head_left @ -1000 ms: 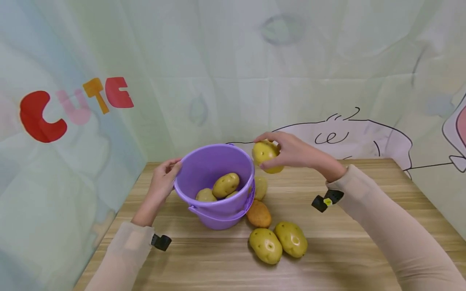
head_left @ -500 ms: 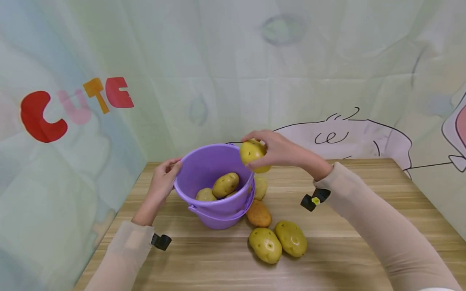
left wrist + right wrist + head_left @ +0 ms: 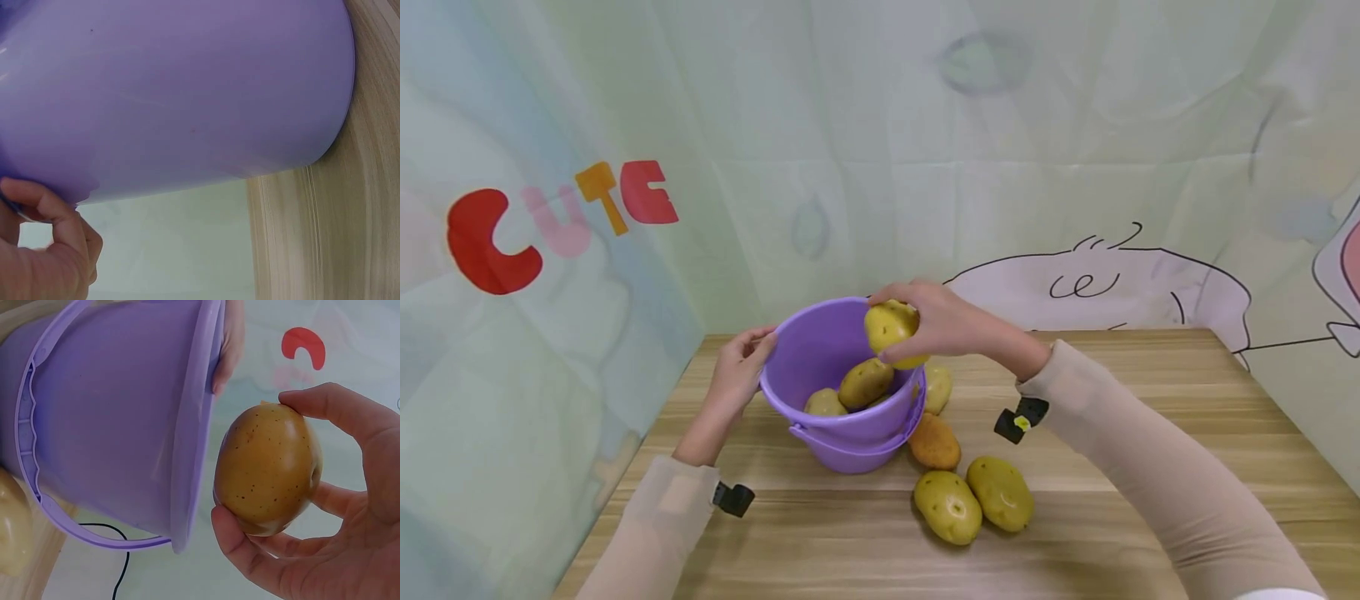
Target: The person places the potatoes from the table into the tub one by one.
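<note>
A purple bucket (image 3: 850, 433) stands on the table with its handle hanging at the front right. My left hand (image 3: 737, 371) grips its rim at the left, thumb and fingers pinching the edge; the left wrist view shows the curled fingers (image 3: 59, 215) there. Between the thumb and fingertips of my right hand (image 3: 951, 321) is a yellow potato (image 3: 887, 329), held over the right part of the bucket's opening. In the right wrist view that potato (image 3: 269, 469) is just outside the rim (image 3: 197, 425). Inside the bucket lie several potatoes, one brownish-yellow (image 3: 865, 383) and one paler (image 3: 824, 402).
To the bucket's right, a pale potato (image 3: 937, 390) and an orange-brown one (image 3: 934, 442) lie close against it. Nearer the front, two yellow-green potatoes (image 3: 947, 507) (image 3: 1000, 493) lie side by side on the wooden table (image 3: 1150, 467). Printed curtains (image 3: 880, 167) border the table's back and sides.
My right hand has carried the yellow potato leftward, from beside the bucket to over its opening. The left hand and the bucket stay in place.
</note>
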Available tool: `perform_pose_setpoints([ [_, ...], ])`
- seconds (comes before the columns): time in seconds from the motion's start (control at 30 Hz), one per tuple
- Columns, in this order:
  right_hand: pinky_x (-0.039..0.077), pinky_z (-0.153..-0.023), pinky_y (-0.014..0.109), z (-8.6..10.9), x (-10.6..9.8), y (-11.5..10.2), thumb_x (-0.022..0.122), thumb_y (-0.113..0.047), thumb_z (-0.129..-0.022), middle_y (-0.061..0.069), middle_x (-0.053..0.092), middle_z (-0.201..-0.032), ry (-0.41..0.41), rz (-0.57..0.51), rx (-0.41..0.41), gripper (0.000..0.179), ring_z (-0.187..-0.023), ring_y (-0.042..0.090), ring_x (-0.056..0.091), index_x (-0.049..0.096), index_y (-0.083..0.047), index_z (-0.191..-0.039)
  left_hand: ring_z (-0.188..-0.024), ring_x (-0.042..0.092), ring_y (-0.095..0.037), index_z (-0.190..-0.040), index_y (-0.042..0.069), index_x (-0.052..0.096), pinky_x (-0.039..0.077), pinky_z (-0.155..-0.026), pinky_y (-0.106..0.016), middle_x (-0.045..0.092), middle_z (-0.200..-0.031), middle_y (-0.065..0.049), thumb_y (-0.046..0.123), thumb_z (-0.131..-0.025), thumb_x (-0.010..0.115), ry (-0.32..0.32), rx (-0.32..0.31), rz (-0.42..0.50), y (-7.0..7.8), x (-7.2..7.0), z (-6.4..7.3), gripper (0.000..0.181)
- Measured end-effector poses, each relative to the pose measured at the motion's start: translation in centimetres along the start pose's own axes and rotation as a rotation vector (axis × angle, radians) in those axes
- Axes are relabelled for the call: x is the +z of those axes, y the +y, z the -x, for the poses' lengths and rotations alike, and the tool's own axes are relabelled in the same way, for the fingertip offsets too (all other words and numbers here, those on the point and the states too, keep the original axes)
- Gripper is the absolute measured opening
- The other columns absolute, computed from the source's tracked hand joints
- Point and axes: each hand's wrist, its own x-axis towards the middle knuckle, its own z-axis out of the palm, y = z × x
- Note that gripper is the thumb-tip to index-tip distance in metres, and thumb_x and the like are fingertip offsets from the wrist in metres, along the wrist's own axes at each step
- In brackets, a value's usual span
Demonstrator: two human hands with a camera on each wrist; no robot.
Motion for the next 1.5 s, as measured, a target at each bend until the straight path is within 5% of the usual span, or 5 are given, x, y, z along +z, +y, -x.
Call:
perform_pose_setpoints([
  [0.13, 0.050, -0.088, 0.036, -0.3, 0.6, -0.3, 0.078, -0.034, -0.075, 0.009, 0.059, -0.135, -0.018, 0.017, -0.023, 0.068, -0.117, 0.024, 0.052, 0.060, -0.009, -0.136, -0.077, 0.061, -0.010, -0.138, -0.005, 0.052, 0.061, -0.068, -0.026, 0.056, -0.095, -0.010, 0.026, -0.106, 0.051, -0.001, -0.004, -0.008, -0.1, 0.0, 0.0, 0.045],
  [0.43, 0.052, -0.079, 0.030, -0.9, 1.8, -0.6, 0.077, -0.032, -0.077, 0.006, 0.063, -0.125, -0.030, 0.044, -0.074, 0.064, -0.103, 0.020, 0.056, 0.061, -0.009, -0.135, -0.076, 0.061, -0.009, -0.138, -0.005, 0.052, 0.061, -0.065, -0.023, 0.056, -0.094, -0.009, 0.027, -0.106, 0.051, -0.001, 0.003, -0.001, -0.1, 0.0, 0.0, 0.046],
  [1.03, 0.051, -0.081, 0.030, -1.6, 4.0, -1.1, 0.081, -0.032, -0.077, 0.012, 0.058, -0.120, -0.045, 0.085, -0.104, 0.065, -0.106, 0.022, 0.050, 0.059, -0.013, -0.135, -0.076, 0.061, -0.008, -0.139, -0.005, 0.052, 0.060, -0.067, -0.022, 0.056, -0.097, -0.011, 0.027, -0.106, 0.050, -0.006, -0.002, -0.021, -0.1, 0.0, 0.0, 0.046],
  [1.27, 0.051, -0.070, 0.026, -1.6, 4.0, -0.9, 0.077, -0.023, -0.080, 0.009, 0.056, -0.107, -0.014, 0.079, -0.120, 0.055, -0.085, 0.018, 0.054, 0.061, -0.008, -0.130, -0.078, 0.061, -0.010, -0.138, -0.005, 0.052, 0.061, -0.069, -0.024, 0.056, -0.098, -0.012, 0.027, -0.106, 0.050, -0.008, 0.005, -0.017, -0.2, 0.0, 0.0, 0.046],
  [1.5, 0.053, -0.071, 0.025, -1.1, 3.8, -0.7, 0.074, -0.019, -0.081, 0.013, 0.059, -0.112, 0.002, 0.081, -0.108, 0.046, -0.087, 0.018, 0.058, 0.062, -0.005, -0.123, -0.077, 0.061, -0.009, -0.138, -0.006, 0.052, 0.060, -0.066, -0.022, 0.056, -0.096, -0.010, 0.026, -0.106, 0.050, -0.009, 0.009, -0.009, 0.0, 0.1, 0.0, 0.045],
])
